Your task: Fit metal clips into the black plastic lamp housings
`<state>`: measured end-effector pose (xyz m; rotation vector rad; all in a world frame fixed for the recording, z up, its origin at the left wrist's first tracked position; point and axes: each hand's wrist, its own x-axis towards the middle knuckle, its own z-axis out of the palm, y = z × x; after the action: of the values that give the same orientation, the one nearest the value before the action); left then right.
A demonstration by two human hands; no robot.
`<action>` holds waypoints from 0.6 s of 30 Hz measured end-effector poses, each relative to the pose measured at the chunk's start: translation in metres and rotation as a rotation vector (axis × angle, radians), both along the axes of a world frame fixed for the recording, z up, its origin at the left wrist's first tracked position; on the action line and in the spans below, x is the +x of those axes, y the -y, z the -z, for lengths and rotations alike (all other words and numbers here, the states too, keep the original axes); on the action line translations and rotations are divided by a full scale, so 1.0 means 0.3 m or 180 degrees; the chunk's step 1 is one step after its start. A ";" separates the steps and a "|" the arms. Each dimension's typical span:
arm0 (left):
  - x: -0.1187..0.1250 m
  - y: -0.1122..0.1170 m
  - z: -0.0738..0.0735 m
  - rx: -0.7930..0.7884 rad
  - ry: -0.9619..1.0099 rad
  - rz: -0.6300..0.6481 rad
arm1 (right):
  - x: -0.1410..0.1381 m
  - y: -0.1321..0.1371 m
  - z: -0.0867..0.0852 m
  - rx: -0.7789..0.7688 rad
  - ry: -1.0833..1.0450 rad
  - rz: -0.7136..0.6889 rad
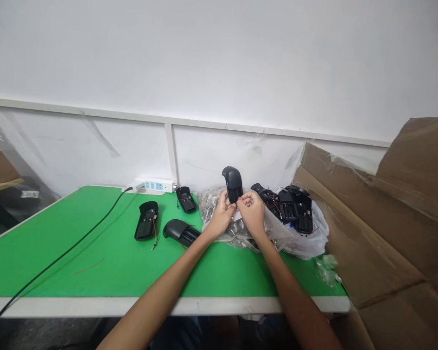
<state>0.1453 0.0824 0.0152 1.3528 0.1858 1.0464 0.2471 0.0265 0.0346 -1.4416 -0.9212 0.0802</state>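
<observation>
A black curved plastic housing (233, 181) with a slotted battery compartment is held up above the table, its rounded end on top. My left hand (224, 211) grips its lower left side with closed fingers. At its lower right edge, my right hand (251, 208) pinches with thumb and fingers; any small part between them is hidden. Beneath both hands lies a clear plastic bag (211, 199) of small parts I cannot make out. Similar housings with red wires rest to the left: one (147, 221) farther out, another (186, 200) at the back, a third (180, 231) beside my left forearm.
A white bag (319, 228) with several black housings (288, 205) sits to the right. Cardboard (365, 233) borders the table's right side. A white power strip (155, 185) stands at the back, its black cable (76, 241) crossing the green tabletop (109, 277). A wall rises behind.
</observation>
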 end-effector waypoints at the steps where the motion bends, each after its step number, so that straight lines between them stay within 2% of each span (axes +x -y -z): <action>1: 0.000 0.001 -0.001 -0.0027 -0.0007 0.0007 | -0.001 0.001 0.000 0.0010 -0.0010 0.0021; 18: 0.006 -0.004 0.008 -0.0210 0.0122 0.0118 | 0.001 0.001 0.010 0.0018 0.0091 -0.0155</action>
<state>0.1471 0.0838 0.0130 1.2714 0.1649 1.0260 0.2473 0.0263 0.0315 -1.4185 -0.9794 0.0933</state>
